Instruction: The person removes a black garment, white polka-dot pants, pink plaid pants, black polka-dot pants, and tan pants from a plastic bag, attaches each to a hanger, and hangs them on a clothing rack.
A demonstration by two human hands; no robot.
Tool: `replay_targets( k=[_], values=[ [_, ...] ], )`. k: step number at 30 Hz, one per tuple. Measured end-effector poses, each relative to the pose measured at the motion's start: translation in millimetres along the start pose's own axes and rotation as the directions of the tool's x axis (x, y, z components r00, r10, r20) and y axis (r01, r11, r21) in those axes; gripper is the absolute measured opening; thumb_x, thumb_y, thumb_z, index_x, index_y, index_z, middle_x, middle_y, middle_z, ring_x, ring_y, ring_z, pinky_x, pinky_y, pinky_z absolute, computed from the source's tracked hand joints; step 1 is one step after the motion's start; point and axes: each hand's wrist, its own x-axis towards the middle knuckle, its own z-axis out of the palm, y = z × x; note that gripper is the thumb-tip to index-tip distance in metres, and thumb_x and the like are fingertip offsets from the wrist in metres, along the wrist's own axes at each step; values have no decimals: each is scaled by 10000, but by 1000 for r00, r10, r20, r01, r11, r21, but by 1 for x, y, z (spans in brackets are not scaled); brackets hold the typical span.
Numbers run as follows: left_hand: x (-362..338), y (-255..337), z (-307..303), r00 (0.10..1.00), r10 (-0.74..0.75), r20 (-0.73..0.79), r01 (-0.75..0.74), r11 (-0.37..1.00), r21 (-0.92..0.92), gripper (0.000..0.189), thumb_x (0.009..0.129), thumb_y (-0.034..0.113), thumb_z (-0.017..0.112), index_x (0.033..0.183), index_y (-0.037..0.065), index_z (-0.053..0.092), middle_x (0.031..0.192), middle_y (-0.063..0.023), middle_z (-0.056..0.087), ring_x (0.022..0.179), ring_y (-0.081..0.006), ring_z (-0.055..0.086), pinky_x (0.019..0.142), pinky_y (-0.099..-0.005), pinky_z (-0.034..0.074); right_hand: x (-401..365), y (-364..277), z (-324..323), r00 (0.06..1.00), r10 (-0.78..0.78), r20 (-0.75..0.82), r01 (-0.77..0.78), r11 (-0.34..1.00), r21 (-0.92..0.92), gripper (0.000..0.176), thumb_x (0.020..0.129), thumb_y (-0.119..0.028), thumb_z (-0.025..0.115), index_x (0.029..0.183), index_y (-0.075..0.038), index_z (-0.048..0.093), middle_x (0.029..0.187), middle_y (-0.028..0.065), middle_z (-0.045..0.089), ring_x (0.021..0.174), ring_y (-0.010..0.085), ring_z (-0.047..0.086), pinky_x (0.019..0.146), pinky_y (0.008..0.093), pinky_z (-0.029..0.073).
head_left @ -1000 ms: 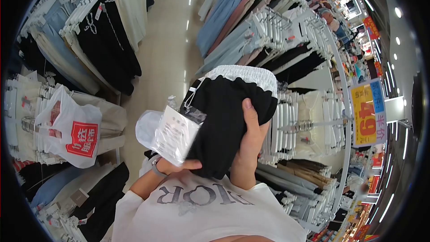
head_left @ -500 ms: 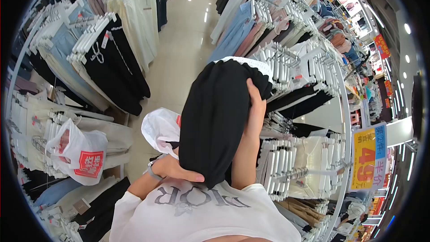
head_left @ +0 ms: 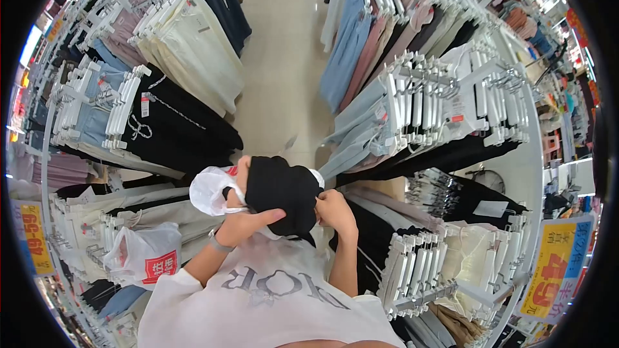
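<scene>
A black garment (head_left: pixel 280 187), folded into a compact bundle, is held in front of my chest; its exact kind does not show. My left hand (head_left: pixel 248 222), with a watch band at the wrist, clasps the bundle from the left, thumb on top and fingers around the far side. My right hand (head_left: pixel 335 214) pinches the bundle's right edge with bent fingers. A white plastic bag (head_left: pixel 209 193) hangs beside my left hand, partly hidden by it and the garment. A bit of white shows behind the bundle's right side.
Racks of hanging trousers flank a tiled aisle (head_left: pixel 284 58). Black trousers (head_left: pixel 180 122) with a drawstring hang on the left. Another white bag with a red print (head_left: pixel 145 254) hangs at the left rack. White hangers (head_left: pixel 412 261) and a yellow price sign (head_left: pixel 554 270) are on the right.
The black garment has gone from a long, raised bundle to a smaller folded one, lower and nearer my chest. My right hand has moved down from its far end to its right edge.
</scene>
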Motion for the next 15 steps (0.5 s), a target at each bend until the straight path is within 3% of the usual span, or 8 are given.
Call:
replay_targets(
  k=[1,3,4,6,10,12,13,15],
  values=[
    [7,-3,-1,998,21,52,-23,999,39,823,667,158,852,1318,7,372,1209,-67,451,1162,-188,465,1017,-329,372,-4,0,4,979,-116,-169,101,991,-93,315,926,-194,597,759,68,649,637,145,667,562,239,676,524,340,502],
    [22,-12,-3,984,97,152,-117,985,128,787,679,138,844,1313,-4,400,1197,-72,454,1156,-184,466,1005,-326,373,-9,-1,10,808,-368,-459,229,915,-332,234,880,-165,649,792,51,658,634,122,658,600,221,682,568,342,514],
    [28,-10,-4,981,94,172,-115,987,112,780,681,128,842,1314,-6,406,1195,-73,453,1154,-184,467,1004,-325,374,-2,4,9,822,-280,-497,317,948,-10,161,802,-114,712,901,4,666,861,143,693,834,247,694,734,369,519],
    [37,-4,-5,975,97,202,-113,991,70,767,685,107,836,1318,-9,418,1192,-74,453,1150,-184,468,1002,-323,376,-2,0,-5,608,-590,-531,735,671,97,502,722,-168,803,1165,-41,603,1235,195,615,1167,352,596,986,448,440],
    [39,6,-1,971,99,216,-85,994,-72,861,705,78,841,1414,-31,366,1319,-96,475,1243,-195,456,1044,-329,366,-29,-70,-10,449,-792,-413,879,474,47,937,589,-217,882,1387,-62,416,1446,209,458,1391,421,378,1160,527,211],
    [47,15,-3,952,97,291,-99,995,-7,906,721,73,846,1448,-45,318,1375,-109,466,1268,-194,452,1048,-326,377,-19,-74,-9,449,-872,-195,868,478,-137,1086,539,-243,909,1443,-53,336,1477,209,428,1428,399,340,1189,542,129],
    [49,19,1,960,89,266,-86,996,-23,904,722,73,848,1444,-48,319,1369,-108,468,1264,-191,455,1044,-322,383,-10,-66,-9,477,-866,-152,843,500,-198,949,547,-223,900,1356,-11,451,1340,201,560,1291,397,513,1121,506,316],
    [58,20,-2,958,123,260,-141,988,54,875,737,130,845,1444,-18,351,1331,-108,491,1170,-197,508,985,-309,424,8,-42,-6,595,-779,-197,763,624,-169,808,583,-212,895,1268,10,527,1193,178,637,1124,350,617,1010,441,426]
  ],
)
